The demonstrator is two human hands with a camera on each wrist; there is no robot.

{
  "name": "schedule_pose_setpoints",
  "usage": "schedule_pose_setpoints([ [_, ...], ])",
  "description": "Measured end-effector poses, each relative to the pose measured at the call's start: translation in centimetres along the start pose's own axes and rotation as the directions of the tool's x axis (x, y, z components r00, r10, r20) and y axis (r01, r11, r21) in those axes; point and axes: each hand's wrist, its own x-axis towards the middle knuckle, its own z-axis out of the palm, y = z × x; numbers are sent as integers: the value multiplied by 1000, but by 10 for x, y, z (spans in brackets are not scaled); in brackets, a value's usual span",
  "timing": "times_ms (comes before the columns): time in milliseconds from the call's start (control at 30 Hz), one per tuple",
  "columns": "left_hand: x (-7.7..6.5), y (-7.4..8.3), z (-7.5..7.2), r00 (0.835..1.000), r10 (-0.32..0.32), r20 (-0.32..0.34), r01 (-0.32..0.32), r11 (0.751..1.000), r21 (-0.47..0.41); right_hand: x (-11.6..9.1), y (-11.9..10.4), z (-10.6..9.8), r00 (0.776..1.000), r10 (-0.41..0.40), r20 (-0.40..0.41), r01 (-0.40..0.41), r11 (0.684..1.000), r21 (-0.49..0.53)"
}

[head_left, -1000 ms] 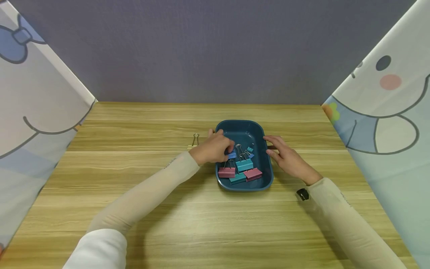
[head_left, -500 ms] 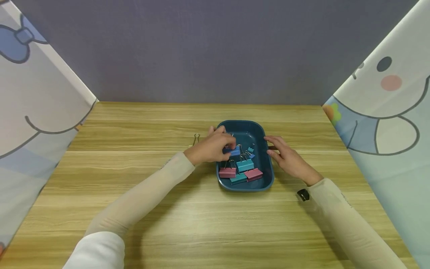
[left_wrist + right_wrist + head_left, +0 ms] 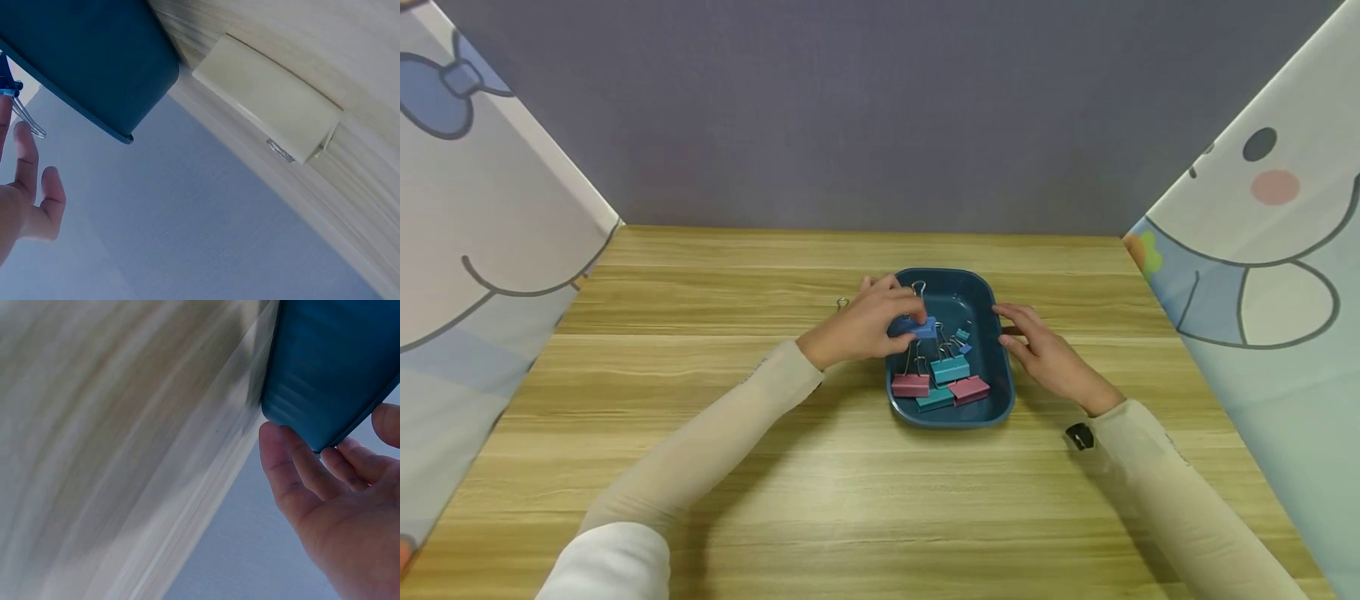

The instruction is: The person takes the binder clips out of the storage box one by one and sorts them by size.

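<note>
My left hand [image 3: 868, 325] reaches over the left rim of a dark blue tray [image 3: 951, 422]. Its thumb and fingers pinch a blue binder clip [image 3: 927, 327], whose wire handle sticks up; in the left wrist view this clip [image 3: 7, 84] shows at the left edge by the fingertips. Nearer in the tray lie a teal binder clip [image 3: 951, 368], another teal one [image 3: 935, 400] and two pink ones, left [image 3: 911, 385] and right [image 3: 968, 390]. Small clips [image 3: 963, 334] lie by the right wall. My right hand [image 3: 1048, 358] touches the tray's right side with extended fingers.
A cream binder clip [image 3: 269, 97] lies on the wooden table [image 3: 850, 517] left of the tray, mostly hidden behind my left hand in the head view. A small black object [image 3: 1080, 436] shows beside my right wrist. A grey panel [image 3: 865, 117] stands behind the table.
My left hand has lifted the blue binder clip slightly and shifted it toward the far side of the tray. My right hand stays at the tray's right side.
</note>
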Motion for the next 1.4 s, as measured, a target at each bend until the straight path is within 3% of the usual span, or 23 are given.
schedule_pose_setpoints([
  [433,-3,0,-3,1000,-18,-8,17,999,-28,0,2,0,1000,7,-1,-7,1000,-15],
  [733,-6,-2,-7,997,8,-76,-13,998,-61,0,1,1,1000,14,11,-14,1000,-3],
  [833,-7,-2,-7,992,45,-121,-52,997,-57,0,1,1,1000,7,7,-7,1000,1],
  [933,-7,-2,-7,976,113,-185,-122,992,-34,0,1,1,1000,1,4,-1,1000,11],
  [1067,-9,0,-9,944,199,-263,-202,979,19,0,2,2,1000,4,5,-4,1000,18],
  [1400,-19,4,-15,890,283,-359,-283,958,52,0,4,2,1000,0,4,0,1000,2],
])
